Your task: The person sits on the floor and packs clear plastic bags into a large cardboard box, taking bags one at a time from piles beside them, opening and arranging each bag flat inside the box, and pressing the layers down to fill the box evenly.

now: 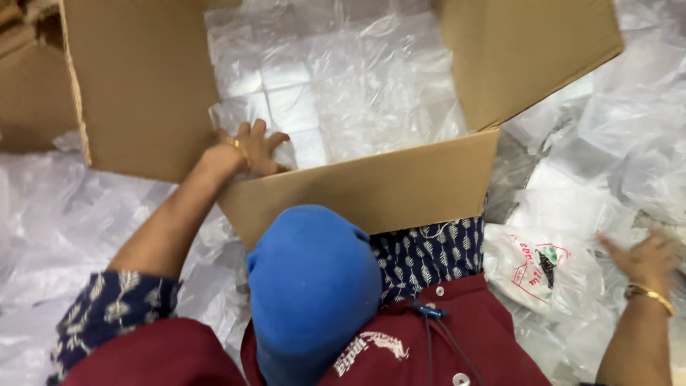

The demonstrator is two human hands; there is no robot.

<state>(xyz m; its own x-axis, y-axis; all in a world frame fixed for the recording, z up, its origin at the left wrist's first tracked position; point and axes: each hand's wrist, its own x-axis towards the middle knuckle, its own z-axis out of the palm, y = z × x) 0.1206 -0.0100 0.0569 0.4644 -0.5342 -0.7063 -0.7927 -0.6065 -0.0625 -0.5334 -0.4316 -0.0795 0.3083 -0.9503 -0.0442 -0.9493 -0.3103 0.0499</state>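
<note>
Crumpled clear plastic sheeting [64, 214] covers the floor on every side, and more brown cardboard [28, 93] stands at the far left. In the middle sits an open carton [371, 189] with its flaps up: a tall flap [143, 78] on the left, another [522, 50] at the far right, and the near flap folded toward the person. The carton is lined with clear plastic and already holds flat white packets [286, 100] laid in rows, at least one layer across the part that shows; how deep the stack goes under the liner cannot be told, and there seems to be room above it. The left hand [246, 150] rests at the near left corner of the carton, fingers spread over the rim and touching the liner, clamped on nothing. The right hand [647, 261] is well apart at the near right, fingers open and blurred, hovering over loose bagged packets [607, 193] on the floor; it holds nothing. Just left of it lies a plastic bag with a red and green print [536, 268]. So packing looks part done: some packets are in, and a heap is still outside on the right.
</note>
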